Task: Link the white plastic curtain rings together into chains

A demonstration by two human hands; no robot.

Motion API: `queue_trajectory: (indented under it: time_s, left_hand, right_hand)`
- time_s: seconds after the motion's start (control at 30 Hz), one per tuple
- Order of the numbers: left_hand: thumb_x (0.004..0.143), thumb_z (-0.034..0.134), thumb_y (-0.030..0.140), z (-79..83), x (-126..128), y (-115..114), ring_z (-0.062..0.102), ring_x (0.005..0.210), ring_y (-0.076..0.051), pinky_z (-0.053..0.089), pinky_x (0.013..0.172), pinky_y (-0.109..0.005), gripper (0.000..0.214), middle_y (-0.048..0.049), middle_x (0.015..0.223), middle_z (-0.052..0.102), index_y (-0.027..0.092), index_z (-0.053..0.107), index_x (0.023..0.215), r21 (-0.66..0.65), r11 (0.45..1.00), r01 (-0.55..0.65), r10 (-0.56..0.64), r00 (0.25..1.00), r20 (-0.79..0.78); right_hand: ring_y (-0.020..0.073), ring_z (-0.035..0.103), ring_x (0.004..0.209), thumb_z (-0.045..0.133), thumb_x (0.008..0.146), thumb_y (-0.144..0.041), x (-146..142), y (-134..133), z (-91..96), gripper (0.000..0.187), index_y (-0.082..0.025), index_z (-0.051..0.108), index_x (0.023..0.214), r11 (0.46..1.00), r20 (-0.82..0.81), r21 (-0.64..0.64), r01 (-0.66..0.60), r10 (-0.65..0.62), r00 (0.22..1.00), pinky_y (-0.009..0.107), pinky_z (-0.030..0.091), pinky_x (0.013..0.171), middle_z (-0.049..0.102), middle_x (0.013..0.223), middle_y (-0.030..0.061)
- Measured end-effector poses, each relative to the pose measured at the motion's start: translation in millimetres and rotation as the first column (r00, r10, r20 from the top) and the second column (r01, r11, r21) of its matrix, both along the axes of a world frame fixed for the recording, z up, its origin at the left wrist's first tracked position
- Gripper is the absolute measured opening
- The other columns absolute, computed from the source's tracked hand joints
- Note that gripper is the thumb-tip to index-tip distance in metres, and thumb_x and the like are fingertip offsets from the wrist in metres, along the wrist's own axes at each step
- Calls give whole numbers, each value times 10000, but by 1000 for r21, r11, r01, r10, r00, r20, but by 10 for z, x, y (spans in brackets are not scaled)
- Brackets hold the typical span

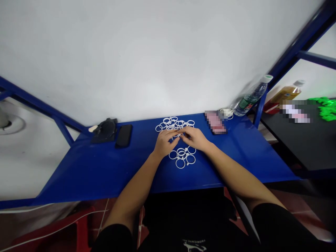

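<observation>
My left hand (165, 142) and my right hand (194, 138) meet over the middle of the blue table, fingertips together. Between their thumbs and fingers shows a bit of a white plastic ring (179, 135), mostly covered by the fingers; both hands are closed on it. Just behind the fingers lies a loose pile of thin white rings (167, 121), each with a small knob or clasp. Nearer to me, below the hands, a smaller group of similar white rings (180, 163) rests flat, some overlapping.
A black phone (123, 135) and a dark flat pouch-like item (106, 130) lie to the left on the table (105, 171). At right are a blurred-out pink item (215, 122), a white cable (226, 113) and a water bottle (250, 99). A white wall stands behind.
</observation>
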State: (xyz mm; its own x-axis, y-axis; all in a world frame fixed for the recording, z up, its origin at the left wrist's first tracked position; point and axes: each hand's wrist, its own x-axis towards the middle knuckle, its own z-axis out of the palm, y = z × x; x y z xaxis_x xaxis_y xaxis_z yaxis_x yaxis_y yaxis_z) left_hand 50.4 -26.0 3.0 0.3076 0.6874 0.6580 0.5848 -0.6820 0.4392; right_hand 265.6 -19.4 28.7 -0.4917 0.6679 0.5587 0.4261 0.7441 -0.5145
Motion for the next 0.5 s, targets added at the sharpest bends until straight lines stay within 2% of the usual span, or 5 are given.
queue_trajectory:
  time_s: [0.2,0.5]
  left_hand:
    - [890,762,240,4,-11,22,795,1007,-242,607,941,-462,96,-55,1100,823,243,803,977,-12,1000,19,-18,995,94]
    - [819,748,143,26,16,7,797,977,-231,615,930,-415,115,-31,1027,830,243,783,865,-94,996,-7,19,991,134]
  right_hand:
    - [153,624,736,551,947,-157,-35,0,-49,124,-219,658,953,998,-24,54,-37,38,999,284,496,691,688,854,27]
    - [153,616,721,555,891,-108,-93,-29,-98,142,-223,636,878,999,-41,23,-27,28,999,269,480,679,664,818,17]
